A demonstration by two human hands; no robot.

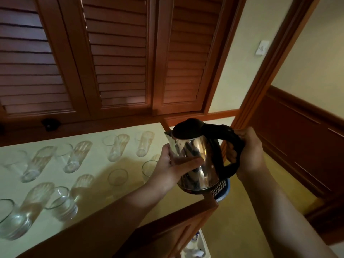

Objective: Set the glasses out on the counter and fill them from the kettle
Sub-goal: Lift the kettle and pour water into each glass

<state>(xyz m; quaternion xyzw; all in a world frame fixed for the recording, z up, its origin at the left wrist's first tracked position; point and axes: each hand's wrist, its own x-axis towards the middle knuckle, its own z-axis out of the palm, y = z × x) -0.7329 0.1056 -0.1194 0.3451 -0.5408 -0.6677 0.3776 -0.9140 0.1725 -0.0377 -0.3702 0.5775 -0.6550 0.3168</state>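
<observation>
A shiny steel kettle (197, 161) with a black lid and handle hangs in the air past the counter's right end, spout pointing left. My right hand (249, 151) grips its black handle. My left hand (173, 164) presses flat against its steel side, near the spout. Several clear glasses stand upright on the pale counter (89, 183), in two loose rows; one glass (61, 202) is near the front, another glass (143, 144) at the back right. A glass (149, 169) stands just left of my left hand. Whether any holds water I cannot tell.
Brown louvred doors (119, 58) rise behind the counter. A wooden cabinet edge (186, 216) runs below my left forearm. A blue perforated basket (221, 190) shows under the kettle. A door frame (264, 75) and wood panelling stand to the right. A black knob (50, 123) sits at the back.
</observation>
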